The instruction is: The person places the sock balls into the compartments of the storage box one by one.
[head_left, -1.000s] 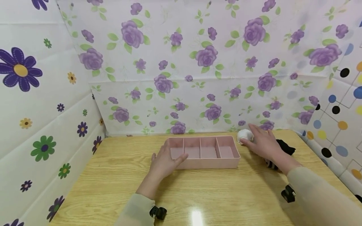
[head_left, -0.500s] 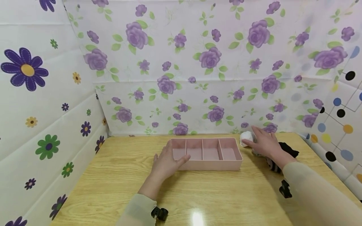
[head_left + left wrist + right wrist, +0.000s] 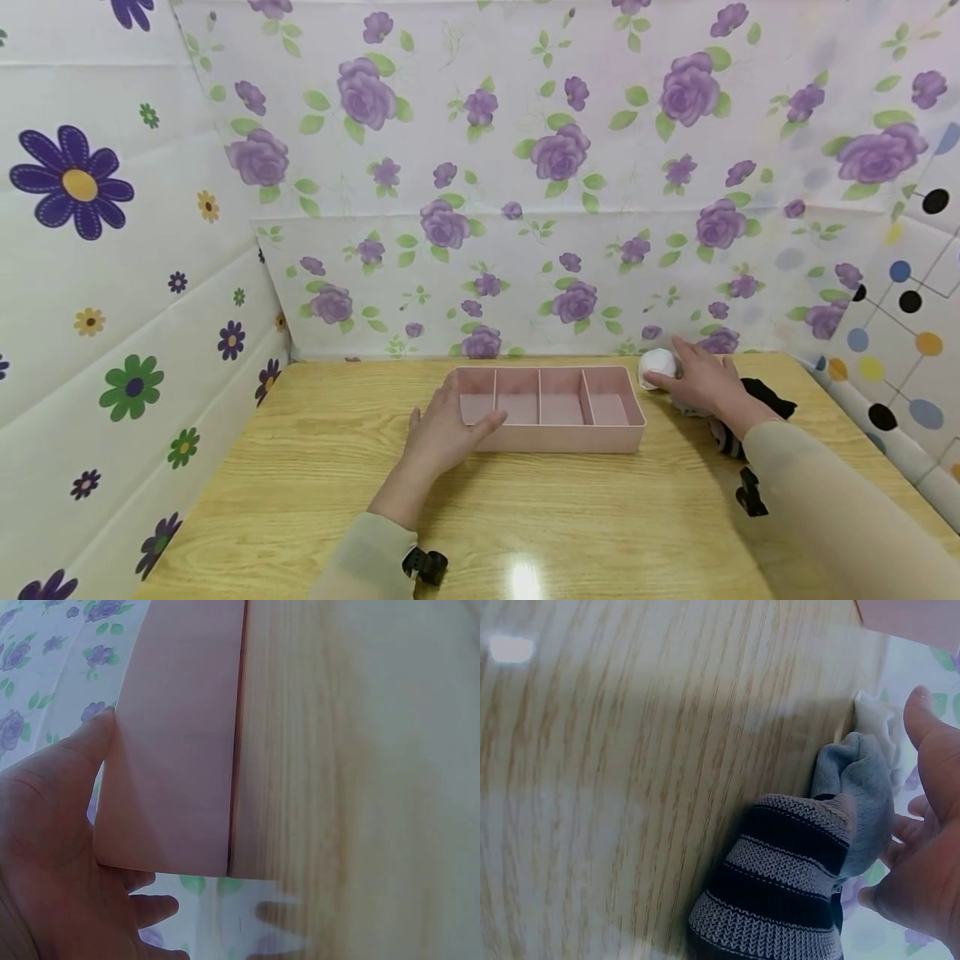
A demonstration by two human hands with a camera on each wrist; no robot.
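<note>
Hovering over the far right of the tabletop (image 3: pixel 525 508), the right hand (image 3: pixel 703 379) stood with its thumb and fingers spread, gripping nothing that could be seen. Its thumb lay just beside the white sock ball (image 3: pixel 657 369); whether the two touched could not be told. Under and beside that hand, a grey sock ball (image 3: pixel 859 802) sat between the white one and a striped sock ball (image 3: pixel 769 885), all bunched in a row. A black sock ball (image 3: pixel 768 398) showed past the wrist, farther right.

At the box's left end, the left hand (image 3: pixel 438 429) rested with its fingers loosely straight, the thumb against the near rim and the other fingers reaching past the end, seemingly to steady it. The pink box (image 3: pixel 558 439) stood upright on the far middle of the tabletop, to the left of the socks, and no sock showed in the visible parts of its four compartments.

The step in hand looked like picking out a first sock, most likely the white one. The next move called for closing the right thumb and fingers round that ball alone, without dragging the grey one along, while the left hand held the box steady.
</note>
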